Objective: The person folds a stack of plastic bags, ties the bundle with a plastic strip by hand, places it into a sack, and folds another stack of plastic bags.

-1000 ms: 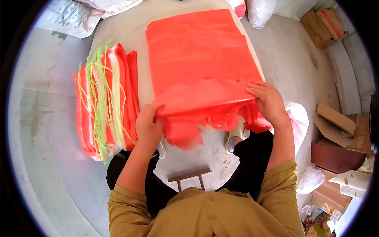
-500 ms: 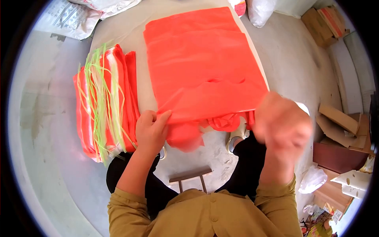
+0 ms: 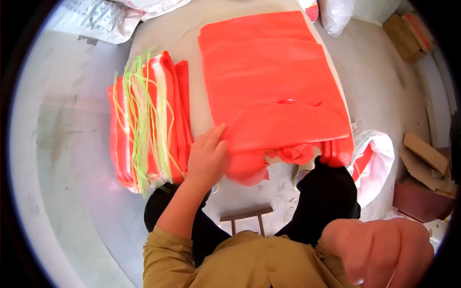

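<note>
A flat stack of red plastic bags [image 3: 273, 72] lies on the beige-covered table, its loose lower parts hanging over the near edge. My left hand [image 3: 206, 158] is at the stack's near left corner, fingers closed on the plastic edge; the thumb side is partly blurred. Low on the right and close to the camera, my right hand [image 3: 379, 249] is in a fist, away from the stack. Whatever it may hold is hidden. Left of the stack sits a folded red bundle [image 3: 183, 105] with white stripes, with green strips [image 3: 144, 115] lying across it.
The table's beige surface [image 3: 168, 29] shows around the stack. White sacks [image 3: 103, 21] are at the back left. A white bag [image 3: 379, 149] with red material inside stands right of my knee. Cardboard boxes [image 3: 425, 158] are farther right, and a wooden stool [image 3: 247, 213] is below.
My right hand has moved from the stack's near right corner down and right toward the camera. My left hand stays at the near left corner. The whole view has shifted slightly.
</note>
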### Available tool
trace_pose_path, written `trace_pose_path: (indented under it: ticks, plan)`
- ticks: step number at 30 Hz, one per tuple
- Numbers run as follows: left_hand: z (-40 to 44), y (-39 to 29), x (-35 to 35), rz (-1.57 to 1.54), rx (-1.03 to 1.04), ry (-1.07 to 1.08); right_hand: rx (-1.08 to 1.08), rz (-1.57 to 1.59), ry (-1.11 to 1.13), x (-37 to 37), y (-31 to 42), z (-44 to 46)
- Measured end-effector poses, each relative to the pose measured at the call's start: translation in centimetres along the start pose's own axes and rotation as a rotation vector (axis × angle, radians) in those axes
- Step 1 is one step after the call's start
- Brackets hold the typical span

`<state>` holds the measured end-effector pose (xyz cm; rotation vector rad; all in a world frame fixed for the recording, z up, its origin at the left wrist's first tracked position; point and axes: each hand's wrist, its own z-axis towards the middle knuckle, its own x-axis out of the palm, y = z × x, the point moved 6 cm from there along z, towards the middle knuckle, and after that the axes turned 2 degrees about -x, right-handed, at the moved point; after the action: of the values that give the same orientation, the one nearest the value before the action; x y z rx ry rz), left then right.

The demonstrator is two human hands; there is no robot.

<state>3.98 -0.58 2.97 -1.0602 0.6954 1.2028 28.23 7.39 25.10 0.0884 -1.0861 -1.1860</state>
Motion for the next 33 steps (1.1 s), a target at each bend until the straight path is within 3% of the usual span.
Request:
trace_pose_path:
  ticks: [2, 6, 8, 12, 14, 16, 18, 20, 23, 26, 29, 33]
  plan:
    - [-0.1, 0.1, 0.1, -0.025, -0.032, 0.012, 0.06, -0.089, -0.229, 0.5, 0.4, 1.0]
    - [-0.2, 0.0, 0.0, -0.066, -0.086, 0.025, -0.029, -0.318, -0.967, 4.2, -1.5, 3.2]
    - [-0.3, 0.3, 0.4, -0.077, -0.109, 0.068, -0.095, -0.273, -0.944, 4.1, -1.5, 3.3]
    - [-0.5, 0.6, 0.6, -0.157, -0.214, 0.144, -0.236, 0.081, -0.111, -1.5, 0.2, 0.0]
    - [-0.7, 1.2, 0.7, -0.222, -0.337, 0.17, -0.132, -0.085, -0.089, -3.7, -1.8, 0.3]
    - [-0.7, 1.5, 0.7, -0.224, -0.457, 0.224, 0.087, -0.645, -0.336, -9.2, -5.6, 2.2]
    - [-0.5, 1.1, 0.3, -0.101, -0.317, 0.16, 0.304, -1.138, -0.425, -16.5, -9.4, 2.3]
    - [-0.3, 0.8, -0.1, -0.085, -0.274, 0.146, 0.327, -1.909, -0.2, -21.1, -11.9, 0.2]
    - [-0.1, 0.4, -0.6, -0.076, -0.164, 0.055, 0.62, -2.004, -0.024, -22.8, -13.8, 0.1]
    - [-0.2, 0.1, -0.4, -0.066, -0.12, 0.04, 0.682, -1.883, -0.052, -23.5, -14.1, 0.8]
    - [-0.3, 0.0, 0.0, -0.069, -0.089, 0.065, 0.593, -1.711, -0.034, -26.6, -15.9, -0.2]
    - [0.0, -0.5, -0.2, -0.062, -0.125, 0.135, 0.379, -1.813, -0.004, -24.9, -15.6, 0.9]
